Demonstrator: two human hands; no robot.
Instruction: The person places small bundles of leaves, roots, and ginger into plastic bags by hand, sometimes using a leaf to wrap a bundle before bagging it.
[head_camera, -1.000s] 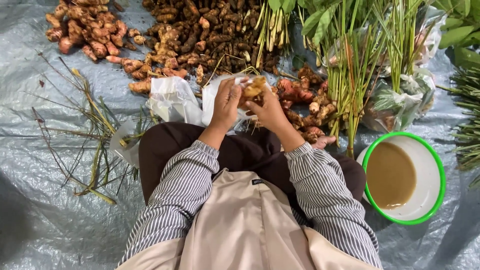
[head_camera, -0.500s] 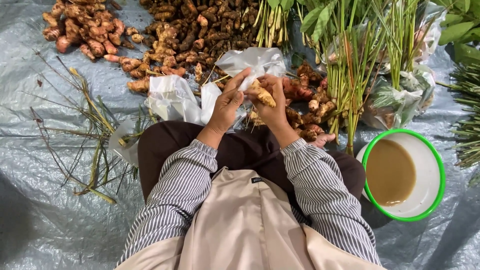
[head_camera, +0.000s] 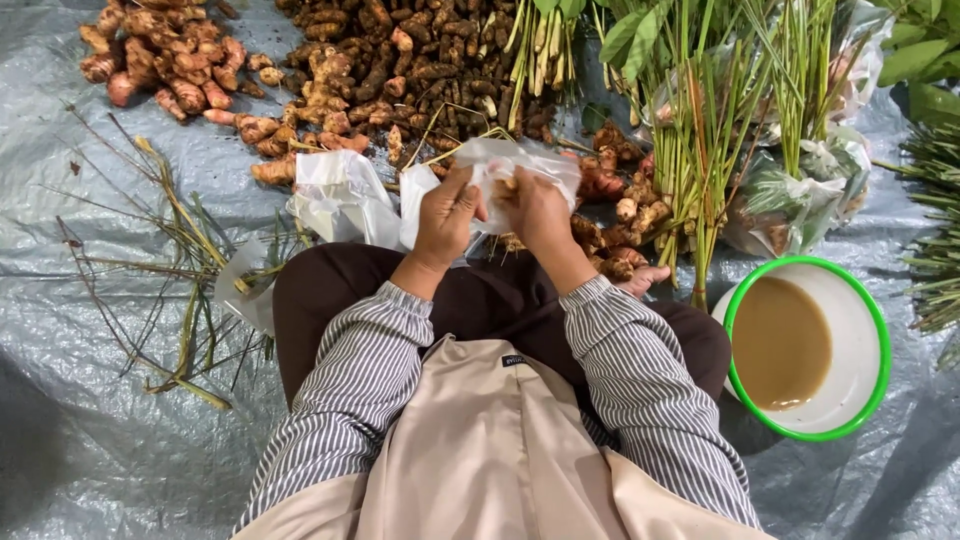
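A: Thin clear plastic bag (head_camera: 520, 165) is held up over the lap, between both hands, just in front of the root pile (head_camera: 420, 60). A bit of root shows at its mouth.

B: Fingers?

A: Left hand (head_camera: 445, 215) pinched shut on the bag edge; right hand (head_camera: 535, 210) clamped on the bag, maybe the root too, can't tell.

B: Advice: hold the mouth taut and wide, feed root in end-first. Film looks flimsy; knobs could tear it.

A: Spare bags (head_camera: 340, 195) lie just left, on the grey tarp (head_camera: 120, 440).

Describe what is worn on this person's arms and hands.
Both arms are covered in long sleeves with fine dark and white stripes, ending in buttonless-looking cuffs at the wrists. The left hand and right hand are bare: no gloves, and no rings or watch visible.
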